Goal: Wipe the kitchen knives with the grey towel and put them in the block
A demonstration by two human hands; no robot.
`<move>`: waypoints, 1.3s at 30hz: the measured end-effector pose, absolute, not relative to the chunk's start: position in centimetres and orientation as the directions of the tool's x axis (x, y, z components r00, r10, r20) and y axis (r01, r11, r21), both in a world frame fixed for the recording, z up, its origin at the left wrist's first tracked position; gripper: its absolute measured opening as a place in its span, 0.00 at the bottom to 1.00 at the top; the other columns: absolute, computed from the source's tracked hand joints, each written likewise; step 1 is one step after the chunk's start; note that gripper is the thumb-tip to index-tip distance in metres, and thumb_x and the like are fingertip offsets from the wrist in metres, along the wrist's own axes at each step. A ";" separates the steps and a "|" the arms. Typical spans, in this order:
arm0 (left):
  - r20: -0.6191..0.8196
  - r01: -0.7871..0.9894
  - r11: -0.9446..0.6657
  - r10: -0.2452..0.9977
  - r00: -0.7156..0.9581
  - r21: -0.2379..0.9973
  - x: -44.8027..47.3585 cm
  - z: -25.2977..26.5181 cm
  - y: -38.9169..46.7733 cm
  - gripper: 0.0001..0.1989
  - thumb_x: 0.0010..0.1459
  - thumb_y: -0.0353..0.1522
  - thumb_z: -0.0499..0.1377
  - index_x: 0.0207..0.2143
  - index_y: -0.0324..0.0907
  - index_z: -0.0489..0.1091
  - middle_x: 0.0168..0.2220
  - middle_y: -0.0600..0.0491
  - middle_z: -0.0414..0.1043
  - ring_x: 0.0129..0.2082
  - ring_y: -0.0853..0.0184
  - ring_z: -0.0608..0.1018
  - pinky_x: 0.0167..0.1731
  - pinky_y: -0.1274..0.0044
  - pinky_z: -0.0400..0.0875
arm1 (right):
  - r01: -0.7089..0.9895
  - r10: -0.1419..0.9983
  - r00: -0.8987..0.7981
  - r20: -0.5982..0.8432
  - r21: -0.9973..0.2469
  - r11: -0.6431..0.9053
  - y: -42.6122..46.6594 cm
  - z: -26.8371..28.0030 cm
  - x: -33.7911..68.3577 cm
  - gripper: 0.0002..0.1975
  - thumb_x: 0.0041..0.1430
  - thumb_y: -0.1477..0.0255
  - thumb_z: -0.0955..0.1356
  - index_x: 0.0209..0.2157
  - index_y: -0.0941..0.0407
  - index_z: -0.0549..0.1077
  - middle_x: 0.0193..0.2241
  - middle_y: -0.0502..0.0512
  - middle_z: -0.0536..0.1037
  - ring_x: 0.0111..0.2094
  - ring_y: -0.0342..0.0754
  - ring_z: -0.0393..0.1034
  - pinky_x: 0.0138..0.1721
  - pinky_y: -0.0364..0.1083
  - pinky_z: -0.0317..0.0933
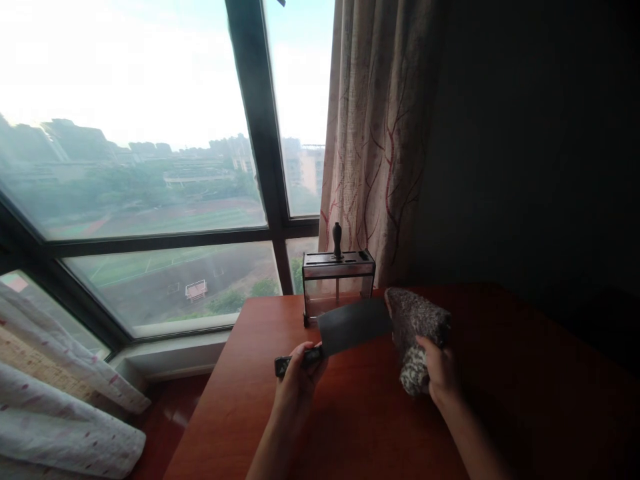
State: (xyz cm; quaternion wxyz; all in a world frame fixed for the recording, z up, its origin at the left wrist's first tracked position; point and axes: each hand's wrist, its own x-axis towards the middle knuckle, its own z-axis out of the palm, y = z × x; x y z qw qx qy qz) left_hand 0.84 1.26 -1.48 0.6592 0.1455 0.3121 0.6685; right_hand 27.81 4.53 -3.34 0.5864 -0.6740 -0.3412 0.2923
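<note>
In the head view, my left hand has its fingers closed around the handle of the cleaver, at 8 o'clock from the blade. My right hand, at 4 o'clock, has its thumb and fingers clamped on a bunched cloth, which meets the blade's tip at 3 o'clock; contact or mere overlap, I can't tell. To handle this well, I'd want a firm left grip, a thick fold between right fingers and steel, and cloth strokes along the flat, never across the edge, which I judge faces 12 o'clock.

The cleaver is held above the table, its broad grey blade dull in this light, its dark handle angled toward 8 o'clock. The knife stand is at 11 o'clock from it.
</note>
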 end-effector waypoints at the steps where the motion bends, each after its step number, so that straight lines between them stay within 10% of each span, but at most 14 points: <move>1: -0.206 -0.785 0.047 0.973 -0.104 0.617 0.8 -1.4 1.3 0.08 0.51 0.33 0.66 0.33 0.38 0.76 0.36 0.46 0.81 0.38 0.62 0.82 0.46 0.69 0.75 | 0.131 0.789 0.614 0.022 -0.989 -0.075 4.2 -3.0 27.7 0.25 0.52 0.59 0.67 0.43 0.66 0.74 0.41 0.69 0.79 0.43 0.65 0.75 0.44 0.58 0.67; 7: -0.146 -0.769 0.001 0.982 -0.120 0.639 1.5 -1.3 1.1 0.09 0.51 0.34 0.66 0.34 0.39 0.75 0.38 0.46 0.81 0.42 0.60 0.81 0.49 0.68 0.73 | 0.720 0.744 0.185 0.643 -0.603 0.342 1.1 -1.2 21.9 0.27 0.60 0.74 0.61 0.62 0.59 0.60 0.64 0.63 0.59 0.65 0.58 0.50 0.63 0.62 0.45; 12: -0.170 -0.716 0.050 0.981 -0.097 0.697 1.6 -1.9 0.8 0.12 0.51 0.36 0.66 0.36 0.39 0.75 0.35 0.49 0.80 0.34 0.65 0.80 0.34 0.78 0.74 | 0.865 0.816 -0.211 0.539 -0.287 0.413 -1.7 -1.2 15.3 0.36 0.54 0.84 0.60 0.65 0.56 0.55 0.68 0.58 0.50 0.68 0.58 0.40 0.64 0.62 0.42; 19: -0.195 -0.724 0.079 0.978 -0.078 0.685 0.9 -2.4 0.5 0.12 0.54 0.36 0.64 0.39 0.39 0.76 0.36 0.50 0.79 0.36 0.65 0.79 0.38 0.77 0.73 | 0.852 0.815 -0.378 0.440 -0.179 0.491 -2.7 2.0 13.5 0.44 0.46 0.79 0.64 0.66 0.63 0.48 0.69 0.58 0.41 0.69 0.59 0.33 0.66 0.61 0.31; 33: -0.102 -0.742 0.045 0.994 -0.031 0.668 1.9 -0.9 0.2 0.08 0.54 0.34 0.65 0.35 0.38 0.76 0.39 0.45 0.80 0.43 0.59 0.80 0.50 0.66 0.71 | 0.975 0.900 0.098 0.424 -0.223 -0.001 1.0 1.3 17.4 0.36 0.57 0.69 0.62 0.64 0.72 0.53 0.67 0.68 0.46 0.68 0.63 0.39 0.65 0.61 0.36; 39: -0.079 -0.723 0.055 0.997 0.001 0.688 2.0 -1.5 0.3 0.09 0.54 0.34 0.65 0.35 0.38 0.76 0.40 0.45 0.80 0.44 0.58 0.80 0.52 0.65 0.70 | 0.970 0.919 0.064 0.389 -0.242 0.035 0.1 2.1 16.0 0.38 0.56 0.67 0.64 0.64 0.73 0.52 0.67 0.68 0.45 0.68 0.64 0.36 0.65 0.62 0.35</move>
